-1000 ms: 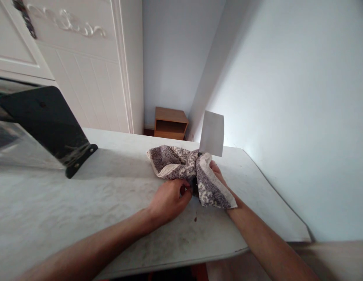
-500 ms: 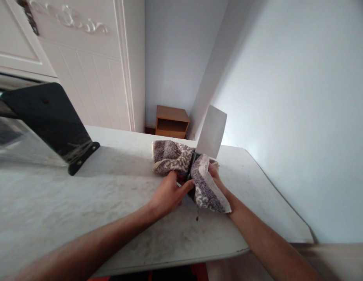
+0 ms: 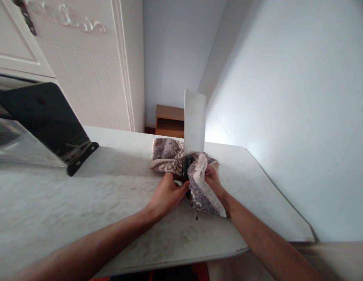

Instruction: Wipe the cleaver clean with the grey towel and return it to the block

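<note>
A cleaver [image 3: 194,123] stands upright with its wide steel blade pointing up over a white table [image 3: 117,203]. My left hand [image 3: 166,195] is closed round its dark handle just under the blade. My right hand [image 3: 213,180] is closed on a brown-and-white patterned towel [image 3: 166,154], which is wrapped against the base of the blade and the handle. One end of the towel lies on the table behind the knife. The other end hangs over my right wrist.
A black angled bracket with a clear panel [image 3: 49,121] stands on the table at the left. A white panelled door [image 3: 90,66] is behind it, a small wooden cabinet [image 3: 168,121] is in the corner, and a pale wall [image 3: 287,117] runs along the right edge.
The cleaver's blade has swung from leaning right to standing straight up and risen. Both hands and the towel have moved slightly left and closer together round the handle.
</note>
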Demonstrator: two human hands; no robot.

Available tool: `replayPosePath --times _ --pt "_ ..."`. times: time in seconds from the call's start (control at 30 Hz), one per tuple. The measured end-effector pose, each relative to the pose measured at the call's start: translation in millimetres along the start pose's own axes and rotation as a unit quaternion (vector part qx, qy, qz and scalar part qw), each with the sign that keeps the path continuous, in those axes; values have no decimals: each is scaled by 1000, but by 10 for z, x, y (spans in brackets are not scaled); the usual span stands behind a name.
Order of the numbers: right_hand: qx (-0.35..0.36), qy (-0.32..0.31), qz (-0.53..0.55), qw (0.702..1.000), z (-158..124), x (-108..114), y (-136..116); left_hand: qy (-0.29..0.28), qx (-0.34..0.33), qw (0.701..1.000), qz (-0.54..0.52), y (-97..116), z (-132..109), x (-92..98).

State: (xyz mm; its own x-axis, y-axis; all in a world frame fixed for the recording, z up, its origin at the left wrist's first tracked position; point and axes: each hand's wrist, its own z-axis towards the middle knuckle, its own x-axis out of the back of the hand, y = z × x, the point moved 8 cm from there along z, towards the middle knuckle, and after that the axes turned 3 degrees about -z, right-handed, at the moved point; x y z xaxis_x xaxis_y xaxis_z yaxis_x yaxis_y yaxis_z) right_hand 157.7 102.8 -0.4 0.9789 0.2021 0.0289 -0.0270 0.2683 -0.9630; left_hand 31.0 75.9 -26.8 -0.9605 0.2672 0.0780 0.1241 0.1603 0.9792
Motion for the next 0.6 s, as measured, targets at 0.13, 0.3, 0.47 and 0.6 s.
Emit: replayPosePath --times 0.13,0.3,0.47,0.6 --pt "-21 10 -2 1000 -30 -40 -2 11 -38 998 -38 15 16 -3" --pt "-18 32 -15 999 -64 -23 -14 -31 -93 995 -2 139 11 -21" --pt "-4 28 -30 999 -54 -39 -81 -65 -95 992 46 203 -5 -25" --pt "9 21 -30 999 -62 -52 -121 -65 -26 997 -12 87 22 -19"
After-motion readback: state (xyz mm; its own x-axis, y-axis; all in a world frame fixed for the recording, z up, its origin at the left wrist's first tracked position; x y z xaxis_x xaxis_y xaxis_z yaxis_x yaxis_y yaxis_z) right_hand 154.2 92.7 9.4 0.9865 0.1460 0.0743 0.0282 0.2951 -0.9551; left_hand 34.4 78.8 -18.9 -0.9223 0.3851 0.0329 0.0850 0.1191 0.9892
